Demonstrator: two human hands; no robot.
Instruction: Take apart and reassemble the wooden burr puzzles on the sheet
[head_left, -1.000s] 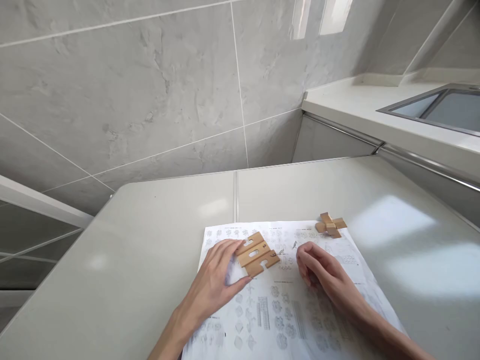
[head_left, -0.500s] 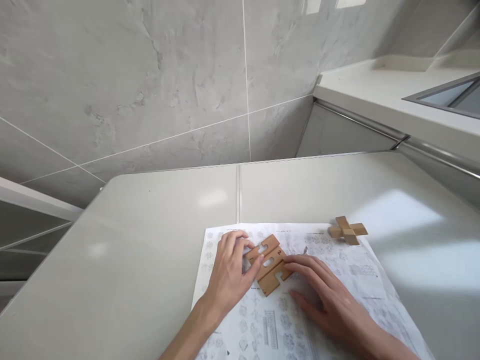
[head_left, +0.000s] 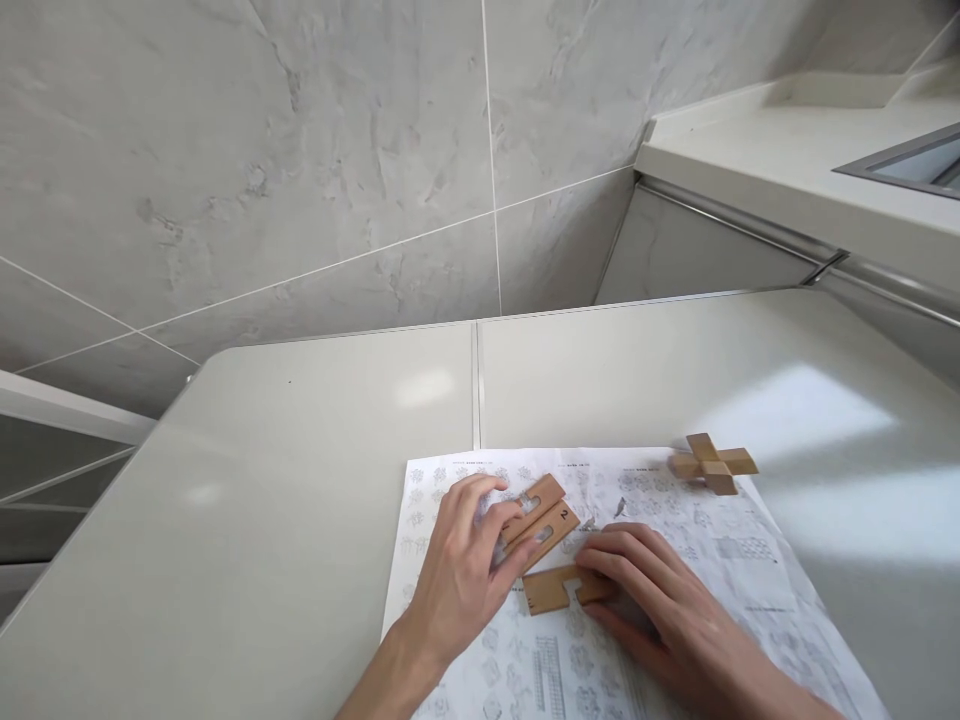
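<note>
Two flat wooden puzzle pieces with slots, the far one (head_left: 545, 492) and one marked 2 (head_left: 561, 520), lie side by side under the fingers of my left hand (head_left: 466, 555). Its index finger and thumb close over their left ends, partly hiding them. My right hand (head_left: 656, 590) grips the right end of a third wooden piece (head_left: 547, 590), which has a hooked notch in its front edge. This notched piece sits nearer to me, apart from the other two and at an angle to them.
A printed sheet (head_left: 517, 640) with many small drawings lies beneath the pieces on the pale table (head_left: 300, 520). At its far right edge stands an assembled wooden cross (head_left: 716, 466). A counter (head_left: 750, 165) is at the right, and a tiled wall (head_left: 360, 150) rises behind.
My right hand has drawn the notched piece away from the other two, toward me, and turned it. The left hand's fingers have moved further over the two slotted pieces.
</note>
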